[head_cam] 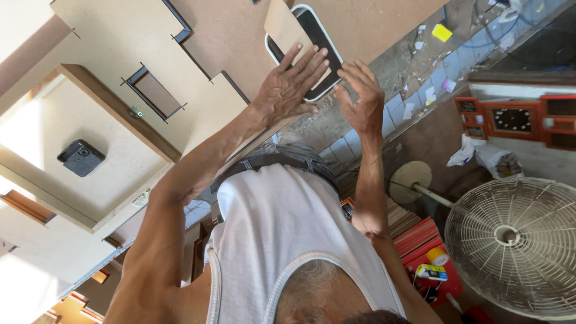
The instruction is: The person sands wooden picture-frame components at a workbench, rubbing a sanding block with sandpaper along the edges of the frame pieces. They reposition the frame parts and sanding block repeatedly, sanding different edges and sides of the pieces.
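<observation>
Two hands at the tabletop (372, 24) edge: left hand (292, 84) flat, fingers spread on black oval piece (318, 42) (white-rimmed); right hand (362, 99) beside, fingers loosely apart.

One head view; looks steeply down, upside-down, close over the person's chest.

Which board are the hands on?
The one with the white-rimmed black oval, top centre. The left hand lies flat across it; the right hand touches the oval's edge. The slotted board and the board bearing the black box lie untouched.
</observation>
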Tool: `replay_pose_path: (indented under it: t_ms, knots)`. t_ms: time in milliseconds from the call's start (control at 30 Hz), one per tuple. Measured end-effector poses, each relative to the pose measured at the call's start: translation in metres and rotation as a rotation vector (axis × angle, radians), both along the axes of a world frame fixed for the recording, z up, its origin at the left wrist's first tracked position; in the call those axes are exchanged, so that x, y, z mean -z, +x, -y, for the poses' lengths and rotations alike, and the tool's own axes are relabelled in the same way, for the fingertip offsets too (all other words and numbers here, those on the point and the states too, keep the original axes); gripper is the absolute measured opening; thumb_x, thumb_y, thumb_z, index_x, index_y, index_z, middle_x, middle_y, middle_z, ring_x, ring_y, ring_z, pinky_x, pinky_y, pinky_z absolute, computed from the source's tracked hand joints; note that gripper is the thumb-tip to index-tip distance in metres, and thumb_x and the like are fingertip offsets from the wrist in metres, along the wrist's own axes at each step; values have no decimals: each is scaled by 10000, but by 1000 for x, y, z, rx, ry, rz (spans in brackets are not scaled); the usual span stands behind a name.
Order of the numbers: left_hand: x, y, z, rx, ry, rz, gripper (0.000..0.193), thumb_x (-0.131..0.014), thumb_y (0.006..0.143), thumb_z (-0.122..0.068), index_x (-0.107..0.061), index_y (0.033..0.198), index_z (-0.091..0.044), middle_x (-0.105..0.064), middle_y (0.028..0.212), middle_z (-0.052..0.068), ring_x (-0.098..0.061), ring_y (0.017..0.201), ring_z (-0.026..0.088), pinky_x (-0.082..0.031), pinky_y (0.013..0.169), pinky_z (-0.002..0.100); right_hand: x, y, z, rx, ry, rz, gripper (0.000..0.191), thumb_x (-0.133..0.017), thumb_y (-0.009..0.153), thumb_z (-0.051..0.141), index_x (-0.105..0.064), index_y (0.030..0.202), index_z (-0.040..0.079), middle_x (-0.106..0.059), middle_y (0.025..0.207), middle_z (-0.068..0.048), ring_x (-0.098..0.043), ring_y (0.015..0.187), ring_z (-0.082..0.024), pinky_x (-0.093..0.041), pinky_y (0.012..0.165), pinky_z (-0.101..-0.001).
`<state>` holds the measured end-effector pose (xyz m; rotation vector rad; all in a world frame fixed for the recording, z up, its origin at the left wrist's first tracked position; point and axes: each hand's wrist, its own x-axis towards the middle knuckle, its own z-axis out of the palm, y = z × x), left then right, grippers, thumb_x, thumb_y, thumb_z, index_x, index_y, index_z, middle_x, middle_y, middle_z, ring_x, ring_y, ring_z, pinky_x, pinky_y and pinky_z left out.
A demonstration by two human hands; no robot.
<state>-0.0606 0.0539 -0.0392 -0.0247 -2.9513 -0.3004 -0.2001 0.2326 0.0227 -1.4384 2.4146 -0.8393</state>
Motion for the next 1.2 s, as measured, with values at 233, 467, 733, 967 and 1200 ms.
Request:
replay_pose_path:
  t_ms: [233, 467, 733, 967, 1200]
  knots:
    - [5, -2, 3, -38, -39, -18, 1185, -533, 782, -874, -298, 1633, -83, -250, 1703, 106, -165, 1584, 245, 16, 1300, 478, 26, 5, 14, 55, -61, -17, 304, -790, 960, 114, -728, 1226, -20, -634, 1392, -215, -543, 1372, -390, -463, 1142, -463]
    - [-13, 0, 18, -139, 146, 35, 1287, -644, 716, -806, -305, 1565, 100, -240, 1660, 257, -173, 1558, 333, -27, 1269, 505, 55, 18, 34, 254, -33, -122, 426, -907, 788, 226, -761, 1116, -3, -626, 1356, -230, -532, 1304, -427, -428, 1095, -489]
    - [-10, -9, 15, -124, 116, -103, 1106, -656, 761, -696, -385, 1540, 40, -328, 1639, 213, -237, 1549, 290, -55, 1287, 509, 69, -10, 45, 415, -152, 405, 306, -894, 736, 225, -747, 870, -8, -664, 1282, -144, -671, 1111, -219, -544, 894, -361]
    - [-5, -12, 16, -129, 146, -54, 1121, -673, 715, -694, -382, 1532, 16, -314, 1637, 182, -231, 1538, 268, -45, 1272, 511, 79, -10, 43, 436, -12, 194, 315, -898, 720, 245, -722, 764, -13, -696, 1255, -191, -674, 1079, -267, -528, 894, -401]
    - [-5, -16, 14, -147, 168, -99, 1179, -672, 752, -722, -329, 1542, 83, -297, 1634, 237, -214, 1553, 328, -49, 1283, 529, 91, -25, 50, 326, -215, 335, 238, -888, 737, 166, -770, 798, -32, -577, 1408, -238, -622, 1179, -324, -511, 974, -431]
